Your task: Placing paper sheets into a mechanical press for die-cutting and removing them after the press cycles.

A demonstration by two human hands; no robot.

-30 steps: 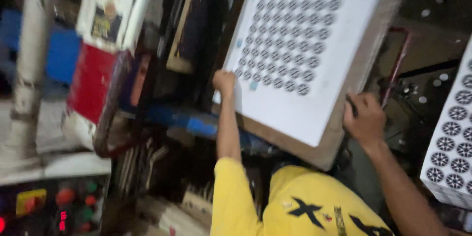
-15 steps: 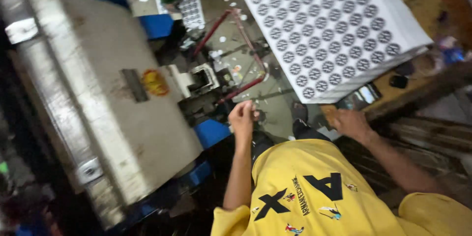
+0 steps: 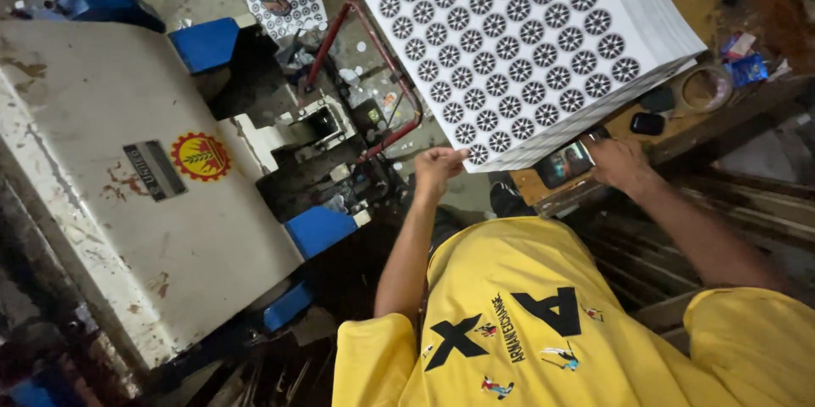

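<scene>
Left hand (image 3: pixel 437 168) curled shut, grip pinching the near left corner of the stack of white sheets (image 3: pixel 526 50) printed with dark round patterns. Right hand (image 3: pixel 620 162) under the stack's near edge, fingers hidden beneath; cannot tell whether that grip is closed. Stack resting tilted on the wooden tabletop (image 3: pixel 632 123), above and ahead of both hands. Tape roll (image 3: pixel 703 89) and small dark objects lying just beside the stack. Grey machine (image 3: pixel 110 186) with blue parts off to the left.
</scene>
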